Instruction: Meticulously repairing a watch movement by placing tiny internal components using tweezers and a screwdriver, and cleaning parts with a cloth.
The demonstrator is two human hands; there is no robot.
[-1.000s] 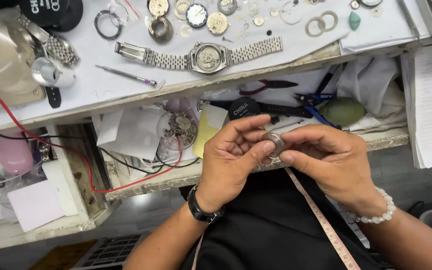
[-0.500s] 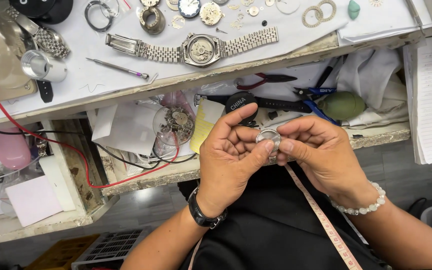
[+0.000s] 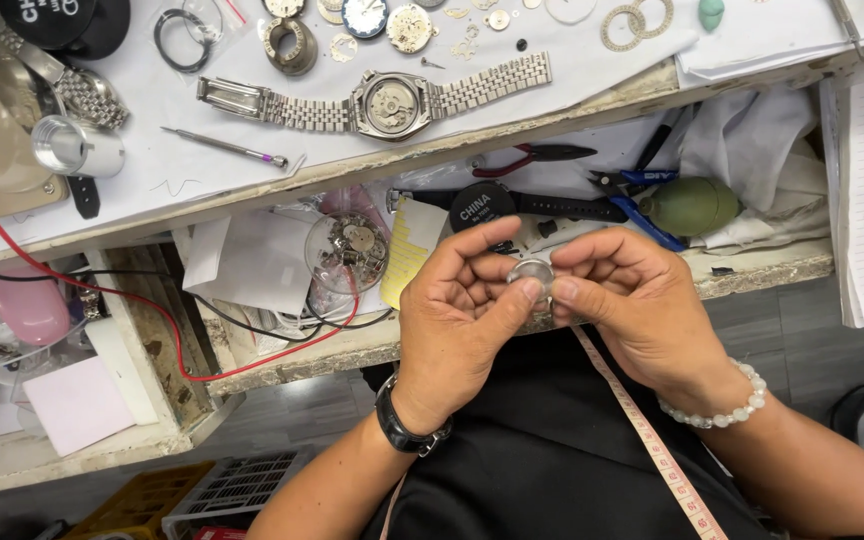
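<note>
A small round watch part point(image 3: 532, 272) is pinched between left hand point(image 3: 462, 310) and right hand point(image 3: 632, 305), best kept level under light, even fingertip pressure.

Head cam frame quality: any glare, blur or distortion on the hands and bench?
Head view: even light, soft shadows; left hand and right hand are sharp; the small round part pinched between them shows a bright glint, hiding its detail; the steel watch on the white bench top is crisp; bench edges bow slightly, suggesting wide-angle distortion.
</note>
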